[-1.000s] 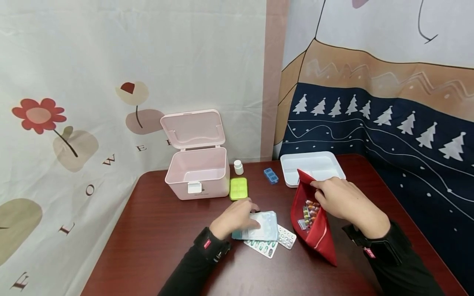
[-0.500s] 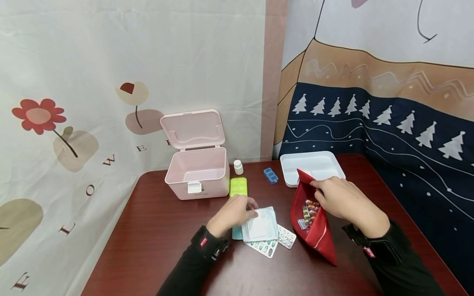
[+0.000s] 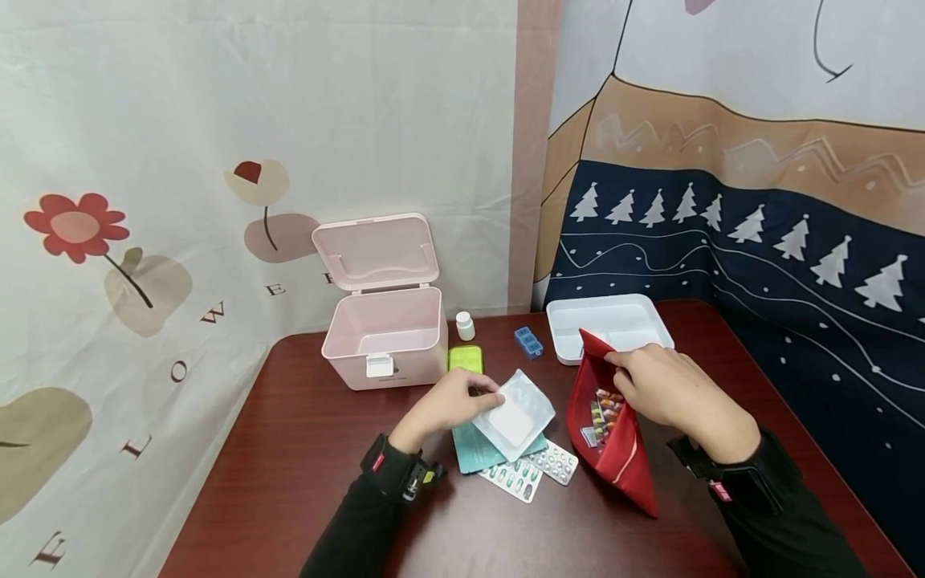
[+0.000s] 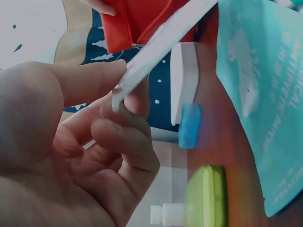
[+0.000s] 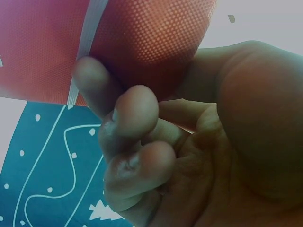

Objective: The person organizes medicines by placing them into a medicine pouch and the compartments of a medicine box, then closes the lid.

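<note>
My left hand (image 3: 450, 399) pinched the white packet (image 3: 516, 413) by its edge, probably the best hold on something light and pliable; my right hand (image 3: 668, 393) gripped the red pouch (image 3: 630, 466).

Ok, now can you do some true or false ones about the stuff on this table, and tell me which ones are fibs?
1. The left hand is pinching a white packet. True.
2. The pink box has its lid closed. False: its lid is open.
3. In the head view, the blue case is between the white bottle and the white tray. True.
4. The right hand is holding the white tray. False: it holds the red pouch.
5. Colourful packs show inside the red pouch. True.
6. The green case is inside the pink box. False: it lies outside, beside the box.
</note>
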A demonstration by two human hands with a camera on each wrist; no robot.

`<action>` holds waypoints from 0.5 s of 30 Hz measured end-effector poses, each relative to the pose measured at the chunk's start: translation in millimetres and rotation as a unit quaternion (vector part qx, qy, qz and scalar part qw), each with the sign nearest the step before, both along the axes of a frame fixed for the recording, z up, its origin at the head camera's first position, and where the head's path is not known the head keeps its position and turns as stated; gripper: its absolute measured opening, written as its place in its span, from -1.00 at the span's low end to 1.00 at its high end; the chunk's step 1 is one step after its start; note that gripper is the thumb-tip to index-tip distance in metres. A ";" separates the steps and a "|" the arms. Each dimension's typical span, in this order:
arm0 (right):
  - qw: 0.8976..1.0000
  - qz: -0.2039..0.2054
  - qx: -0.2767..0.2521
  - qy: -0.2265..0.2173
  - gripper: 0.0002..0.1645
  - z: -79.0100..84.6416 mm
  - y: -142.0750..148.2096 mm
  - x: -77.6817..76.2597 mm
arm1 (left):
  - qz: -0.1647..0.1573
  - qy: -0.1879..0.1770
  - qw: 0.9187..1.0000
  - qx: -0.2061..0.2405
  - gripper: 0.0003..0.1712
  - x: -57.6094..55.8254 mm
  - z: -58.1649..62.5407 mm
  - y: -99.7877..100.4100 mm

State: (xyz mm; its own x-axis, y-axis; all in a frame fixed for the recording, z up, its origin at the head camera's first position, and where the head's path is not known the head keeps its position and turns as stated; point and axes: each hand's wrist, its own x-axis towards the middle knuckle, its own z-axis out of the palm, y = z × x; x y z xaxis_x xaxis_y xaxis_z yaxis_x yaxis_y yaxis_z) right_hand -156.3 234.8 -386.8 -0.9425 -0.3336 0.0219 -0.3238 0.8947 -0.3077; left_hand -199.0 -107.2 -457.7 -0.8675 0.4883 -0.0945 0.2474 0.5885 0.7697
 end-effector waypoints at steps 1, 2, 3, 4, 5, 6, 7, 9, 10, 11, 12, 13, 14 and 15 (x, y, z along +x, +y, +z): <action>1.000 0.000 0.001 0.001 -0.54 0.1 0.0 -0.2 | 0.006 0.002 1.000 0.002 -0.82 0.0 1.5 1.0; 1.000 -0.001 0.002 0.001 -0.54 0.2 0.0 -0.4 | 0.012 0.005 1.000 0.004 -0.82 0.1 3.1 2.3; 1.000 -0.001 0.002 0.000 -0.54 0.4 0.0 -0.5 | 0.019 0.007 1.000 0.007 -0.81 0.2 4.6 3.9; 1.000 -0.001 0.001 0.000 -0.53 0.5 0.0 -0.5 | 0.027 0.011 1.000 0.009 -0.80 0.2 6.0 5.8; 1.000 -0.001 0.001 -0.001 -0.53 0.5 0.0 -0.6 | 0.033 0.014 0.999 0.014 -0.79 0.2 7.3 7.9; 1.000 -0.001 0.000 -0.002 -0.53 0.4 0.1 -0.5 | 0.041 0.017 0.999 0.019 -0.79 0.4 8.8 10.6; 1.000 -0.002 -0.001 -0.002 -0.53 0.5 -0.2 -0.6 | 0.048 0.020 0.998 0.025 -0.78 0.6 10.1 13.6; 1.000 -0.001 -0.002 -0.001 -0.53 0.4 -0.1 -0.4 | 0.062 0.023 0.997 0.039 -0.76 1.2 12.0 20.5; 1.000 -0.001 -0.001 0.001 -0.53 0.3 -0.2 -0.3 | 0.069 0.023 0.996 0.048 -0.76 1.6 12.8 24.4; 1.000 0.000 0.000 0.003 -0.53 0.1 -0.2 -0.2 | 0.075 0.021 0.995 0.058 -0.75 2.2 13.6 28.6; 1.000 -0.001 0.000 0.005 -0.54 0.2 -0.5 -0.3 | 0.081 0.019 0.994 0.067 -0.75 2.9 14.3 33.0; 1.000 0.000 0.002 0.007 -0.54 0.1 -0.7 -0.3 | 0.084 0.015 0.993 0.077 -0.75 3.6 14.3 37.3; 1.000 0.000 0.003 0.008 -0.54 -0.1 -0.5 -0.1 | 0.087 0.011 0.992 0.086 -0.75 4.2 14.3 41.8; 1.000 0.001 0.003 0.009 -0.54 -0.2 -0.6 -0.1 | 0.089 0.007 0.992 0.092 -0.76 4.9 14.1 46.3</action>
State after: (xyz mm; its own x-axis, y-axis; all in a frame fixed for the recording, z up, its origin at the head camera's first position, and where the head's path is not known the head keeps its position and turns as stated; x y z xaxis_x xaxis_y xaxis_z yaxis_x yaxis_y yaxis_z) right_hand -156.4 234.2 -387.0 -0.9414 -0.3354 0.0367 -0.3308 0.8962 -0.2955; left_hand -194.1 -60.9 -443.5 -0.9421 0.3354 -0.0046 0.1643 0.4734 0.8654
